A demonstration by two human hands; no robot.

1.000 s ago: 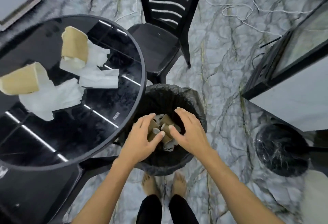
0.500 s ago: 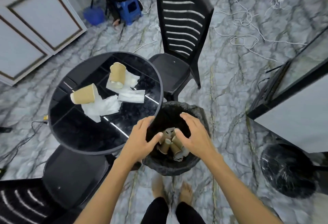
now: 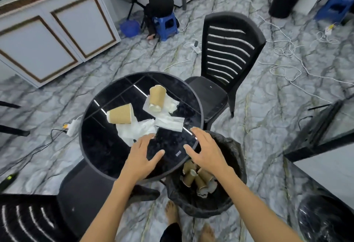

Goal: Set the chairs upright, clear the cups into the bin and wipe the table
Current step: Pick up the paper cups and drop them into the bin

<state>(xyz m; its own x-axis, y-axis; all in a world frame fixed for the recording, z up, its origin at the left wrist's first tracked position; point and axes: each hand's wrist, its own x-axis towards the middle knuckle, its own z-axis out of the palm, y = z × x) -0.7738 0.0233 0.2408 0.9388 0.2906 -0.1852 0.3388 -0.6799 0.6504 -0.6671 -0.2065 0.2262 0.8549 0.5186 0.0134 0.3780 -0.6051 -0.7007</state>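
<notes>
Two tan paper cups lie on their sides on the round, glossy black tabletop (image 3: 107, 153), whose glass-like surface mirrors thin strips of light. The left cup (image 3: 120, 114) has its open mouth toward the right, and its ribbed wall rests partly on a crumpled white tissue (image 3: 134, 131). The far cup (image 3: 156, 97) lies on another rumpled tissue (image 3: 168, 103), and a flatter, folded tissue (image 3: 169, 123) sits just beside it toward the near rim.

Both hands hover over the near part of the tabletop, empty, palms down. The left hand (image 3: 142, 156) has its fingers spread wide, fingertips near the edge of the crumpled tissue. The right hand (image 3: 207, 150) is likewise splayed, over the table's rim where it meets the bin (image 3: 235, 167).

That bin stands on the floor just beside the table, lined with a wrinkled black plastic bag, and holds a loose heap of tan paper cups (image 3: 198, 179), some dented. A black slatted plastic chair (image 3: 224, 65) stands upright beyond the table, seat tucked toward it. A second black chair (image 3: 57, 213) of the same make sits at the lower left, also upright. The floor (image 3: 258, 119) is grey marble-patterned tile, with white cables trailing across it.
</notes>
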